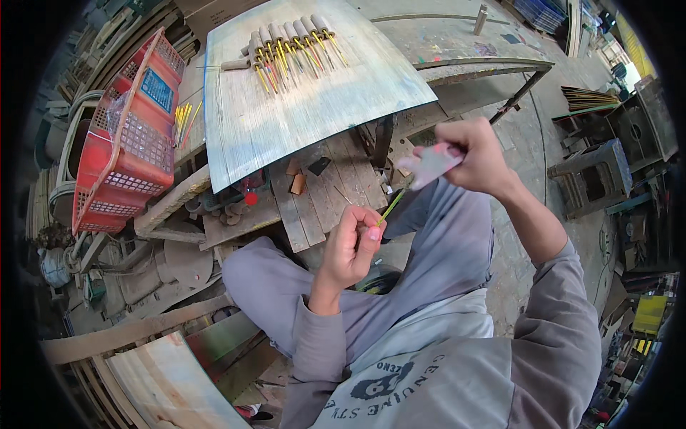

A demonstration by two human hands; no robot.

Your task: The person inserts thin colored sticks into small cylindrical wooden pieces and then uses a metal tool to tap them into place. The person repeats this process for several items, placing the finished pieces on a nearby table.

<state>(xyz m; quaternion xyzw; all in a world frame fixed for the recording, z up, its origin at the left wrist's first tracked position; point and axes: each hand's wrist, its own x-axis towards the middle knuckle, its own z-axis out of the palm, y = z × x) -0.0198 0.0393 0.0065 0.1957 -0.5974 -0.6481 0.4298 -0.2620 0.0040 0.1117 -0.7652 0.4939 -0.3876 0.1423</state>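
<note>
My left hand pinches a thin yellow-green stick between thumb and fingertips, above my lap. The stick slants up to the right, toward my right hand. Closed in that right hand is a pale whitish-pink piece, blurred by motion, so its kind is unclear. It is near the stick's upper end; whether the two touch I cannot tell. On a pale, paint-streaked board ahead lie several thin yellow sticks with grey cylindrical ends, side by side in a row.
A red plastic basket stands left of the board, with loose yellow sticks between them. Under the board is a wooden slatted surface with scraps. To the right are a metal-edged bench and a grey stool.
</note>
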